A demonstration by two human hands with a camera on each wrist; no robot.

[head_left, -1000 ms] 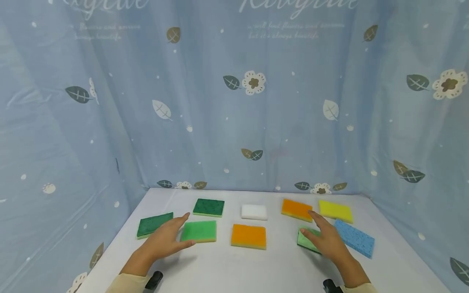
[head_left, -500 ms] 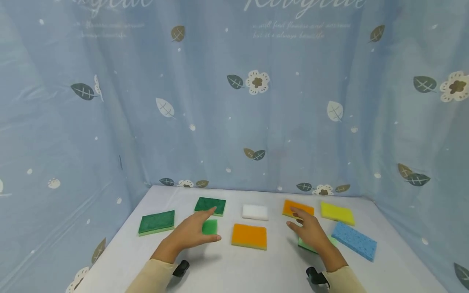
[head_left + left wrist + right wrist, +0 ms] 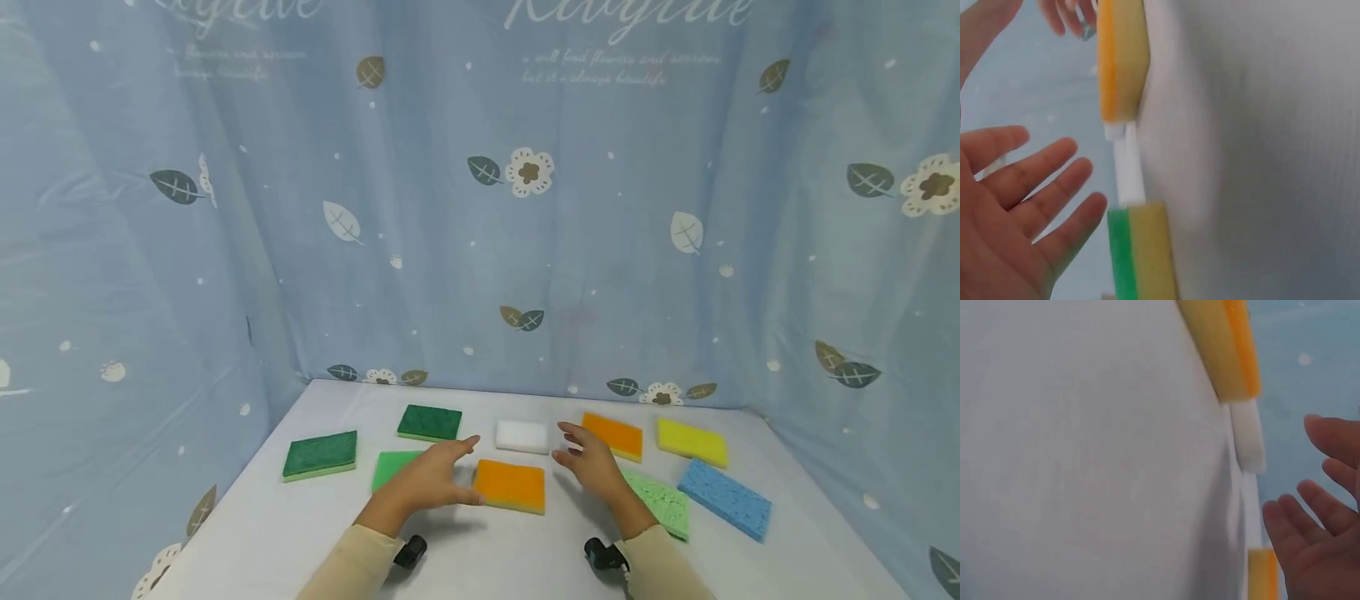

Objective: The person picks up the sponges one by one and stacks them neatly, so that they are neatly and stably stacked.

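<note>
An orange sponge [image 3: 512, 485] with a yellow underside lies flat at the middle front of the table. My left hand [image 3: 431, 479] hovers at its left edge, fingers spread and holding nothing; it partly covers a bright green sponge [image 3: 390, 467]. On the other side my right hand [image 3: 596, 468] hangs over the table between that orange sponge and a light green speckled sponge [image 3: 660, 502], its fingers loosely bent around nothing. A white sponge [image 3: 522, 436] lies behind, between the hands. In the left wrist view the fingers [image 3: 1054, 181] are extended beside the orange sponge [image 3: 1125, 62].
Two dark green sponges [image 3: 321, 456] lie at the left and back left. At the right lie a second orange sponge [image 3: 613, 435], a yellow sponge [image 3: 692, 442] and a blue sponge [image 3: 725, 499]. A blue patterned curtain [image 3: 420, 250] surrounds the white table [image 3: 480, 567].
Both hands have moved inward toward the front orange sponge, the left going right and the right going left. The light green sponge is now mostly uncovered. The sponges stay in place.
</note>
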